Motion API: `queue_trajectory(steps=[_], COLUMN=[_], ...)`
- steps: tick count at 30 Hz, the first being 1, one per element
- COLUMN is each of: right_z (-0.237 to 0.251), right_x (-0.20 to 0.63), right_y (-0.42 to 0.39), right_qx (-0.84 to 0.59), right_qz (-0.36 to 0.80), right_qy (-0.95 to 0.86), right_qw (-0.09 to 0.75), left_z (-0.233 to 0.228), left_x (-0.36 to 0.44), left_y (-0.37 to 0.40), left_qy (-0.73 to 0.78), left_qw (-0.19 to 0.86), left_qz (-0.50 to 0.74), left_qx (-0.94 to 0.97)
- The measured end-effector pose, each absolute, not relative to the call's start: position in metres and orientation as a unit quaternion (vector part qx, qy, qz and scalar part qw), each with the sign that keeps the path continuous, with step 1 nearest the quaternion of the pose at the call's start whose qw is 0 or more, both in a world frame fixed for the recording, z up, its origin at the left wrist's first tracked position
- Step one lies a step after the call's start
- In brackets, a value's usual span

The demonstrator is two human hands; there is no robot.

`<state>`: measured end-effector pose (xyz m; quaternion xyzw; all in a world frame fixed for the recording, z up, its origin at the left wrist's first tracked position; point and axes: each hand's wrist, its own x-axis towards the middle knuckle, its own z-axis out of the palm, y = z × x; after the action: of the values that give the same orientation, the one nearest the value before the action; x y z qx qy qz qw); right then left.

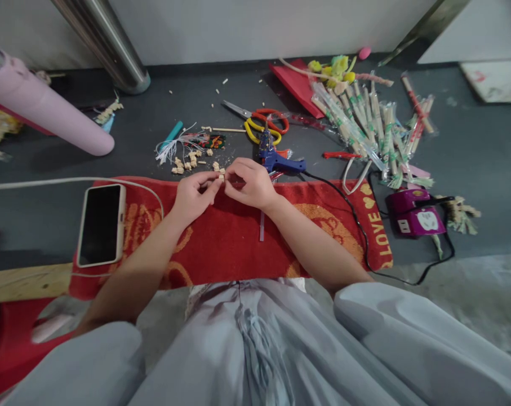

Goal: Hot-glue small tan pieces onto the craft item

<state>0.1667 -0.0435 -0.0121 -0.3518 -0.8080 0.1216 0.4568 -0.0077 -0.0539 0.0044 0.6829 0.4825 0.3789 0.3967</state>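
Both the left hand (192, 194) and right hand (252, 184) pinch 1 tiny pale bead (221, 177) between fingertips above the red towel (238, 237); it looks light, hard and easily dropped, best gripped by its sides.

Just beyond our left hand (192, 194) and right hand (250, 183), the beads (186, 162), scissors (261, 121) and blue glue gun (278, 160) crowd the dark table (48, 163). We find bare red towel (230, 242) nearer us, bounded by the phone (101, 224) leftward and a black cord (363, 231) rightward.
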Motion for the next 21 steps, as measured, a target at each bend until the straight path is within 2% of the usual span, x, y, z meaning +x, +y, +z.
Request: queue_trajectory(steps=[9, 21], right_z=[-0.0104, -0.0093], right_x=[0.1637, 0.1644], right_y=[-0.0460, -0.0447], right_qx=[-0.365, -0.394], right_qz=[0.116, 0.172], right_qy=[-0.789, -0.732], right_qw=[0.481, 0.529], left_z=[0.0103, 0.0125], left_x=[-0.0035, -0.0026], left_y=[-0.0563, -0.0557], left_qy=[0.487, 0.469], left_qw=[0.467, 0.597], left_qz=[0.368, 0.410], left_qx=[0.640, 0.506])
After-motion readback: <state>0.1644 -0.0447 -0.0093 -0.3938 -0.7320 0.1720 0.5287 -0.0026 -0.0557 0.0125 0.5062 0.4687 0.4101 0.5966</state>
